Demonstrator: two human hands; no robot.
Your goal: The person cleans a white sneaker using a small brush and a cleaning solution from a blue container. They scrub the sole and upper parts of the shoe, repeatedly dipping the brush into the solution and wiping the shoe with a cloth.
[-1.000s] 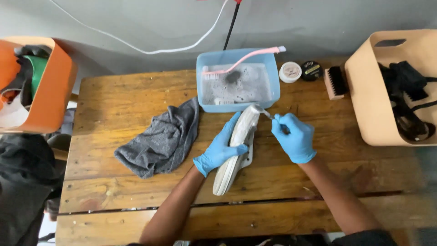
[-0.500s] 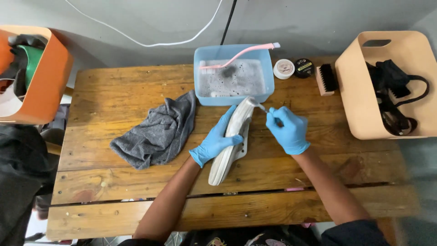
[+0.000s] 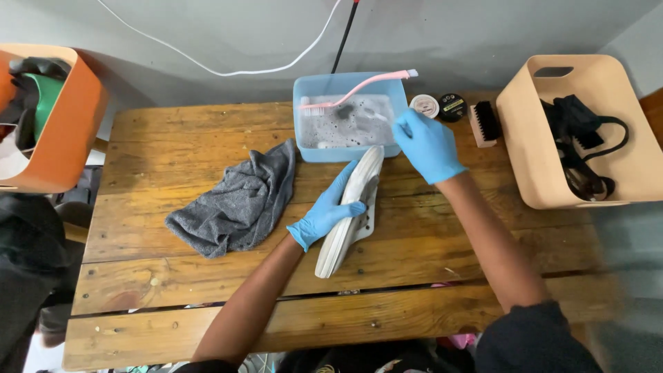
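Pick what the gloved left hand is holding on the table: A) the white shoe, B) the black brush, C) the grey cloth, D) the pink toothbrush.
A: the left hand wraps around the white shoe, which lies on its side on the wooden table; the grey cloth lies untouched beside it.

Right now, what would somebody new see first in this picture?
Two bright blue gloves in the middle of the wooden table: the left hand grips a pale shoe on its side, the right hand is at the blue tub of soapy water. A grey cloth lies left.
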